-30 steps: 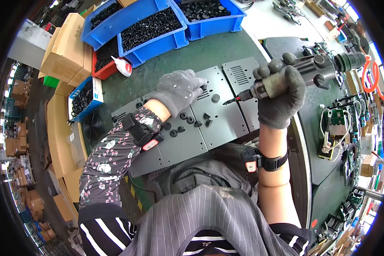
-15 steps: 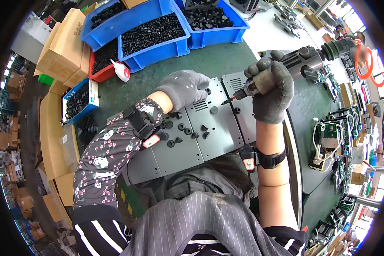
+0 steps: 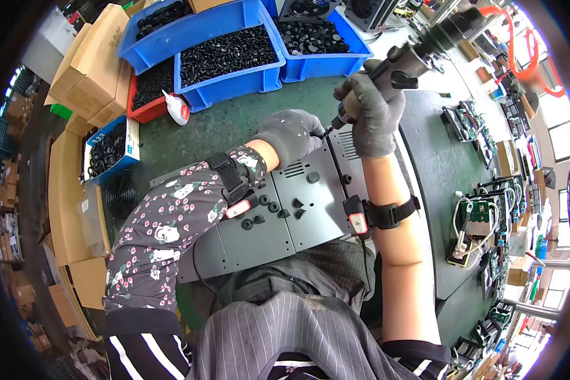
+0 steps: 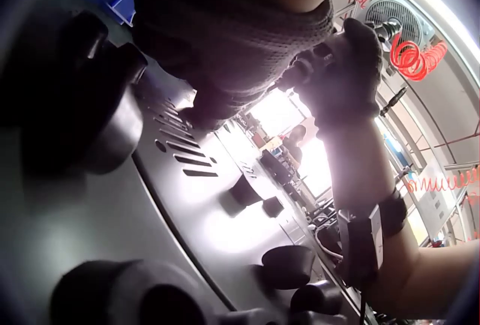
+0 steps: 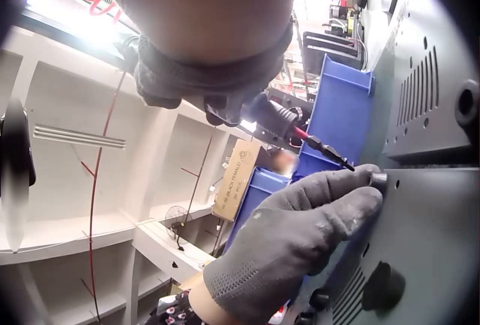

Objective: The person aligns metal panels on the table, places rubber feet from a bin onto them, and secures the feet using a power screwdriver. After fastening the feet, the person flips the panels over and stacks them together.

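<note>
In the head view my left hand (image 3: 291,136), in a grey glove, reaches to the far edge of a grey slotted metal panel (image 3: 259,244). The right wrist view shows its thumb and forefinger pinching a small black rubber foot (image 5: 379,181) against the panel. My right hand (image 3: 375,114), gloved too, grips a power screwdriver (image 3: 418,60) held at a slant. Its dark bit (image 5: 330,152) points down at the pinched foot, with the tip right by the left fingertips. Several loose black rubber feet (image 3: 273,207) lie on the panel.
Blue bins (image 3: 231,66) of small black parts stand beyond the panels, beside a red bin (image 3: 147,95) and a white squeeze bottle (image 3: 177,109). Cardboard boxes (image 3: 95,63) are at left. Circuit boards (image 3: 472,221) lie on the right, and an orange coiled hose (image 3: 519,57) hangs behind the screwdriver.
My right hand has brought the screwdriver left and forward, tipping it steeper, so its bit is now at the left fingertips. My left hand has stayed at the panel's far edge.
</note>
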Tool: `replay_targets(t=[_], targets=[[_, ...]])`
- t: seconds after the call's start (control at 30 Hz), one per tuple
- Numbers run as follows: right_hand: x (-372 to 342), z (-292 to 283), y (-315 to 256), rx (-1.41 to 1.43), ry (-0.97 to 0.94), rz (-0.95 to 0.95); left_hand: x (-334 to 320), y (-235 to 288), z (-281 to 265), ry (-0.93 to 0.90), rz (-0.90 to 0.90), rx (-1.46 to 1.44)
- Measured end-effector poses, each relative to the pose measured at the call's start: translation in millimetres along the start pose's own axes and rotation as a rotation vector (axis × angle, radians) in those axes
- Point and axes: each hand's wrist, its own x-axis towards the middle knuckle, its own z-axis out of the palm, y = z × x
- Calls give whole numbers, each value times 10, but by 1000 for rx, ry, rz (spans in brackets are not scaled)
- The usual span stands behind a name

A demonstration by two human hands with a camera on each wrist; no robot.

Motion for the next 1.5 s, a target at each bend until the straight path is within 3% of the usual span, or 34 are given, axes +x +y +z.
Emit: replay_targets(t=[0.13,0.17,0.27,0.67,0.73,0.8,0.83,0.87,0.93,1.03,1.1,1.13,1.23,1.5], targets=[[24,85,122,-149,-97,87,22,-79,61,114,108,93],[29,116,175,-106,-103,28,14,-75,56,124,127,106],[50,111,253,-141,-191,12,-26,34,-19,31,19,171],[56,106,119,-120,-235,-10,21,-40,30,78,103,234],[-18,67,-89,-97,-170,69,26,15,-58,19,79,157],[-104,-18,-236,83,-128,-20,34,93,-163,59,-151,29],[-158,-62,-344,126,-126,-57,158,-154,-179,85,234,165],[-212,-99,-433,169,-123,-96,233,-74,-326,-137,279,542],[-357,-176,-534,287,-98,-153,-165,161,-442,59,-333,-1054],[-540,-314,-587,352,-104,-125,-519,220,-507,-32,-317,-1188],[-663,-375,-573,438,-134,-131,-765,205,-445,-282,-211,-1254],[-740,-368,-582,476,-122,-124,-897,206,-386,-312,-203,-1244],[-904,-372,-580,561,-138,-114,-1183,226,-160,-271,-298,-1278],[-1143,-247,-606,485,-133,-32,-1467,-55,275,-32,-167,-1254]])
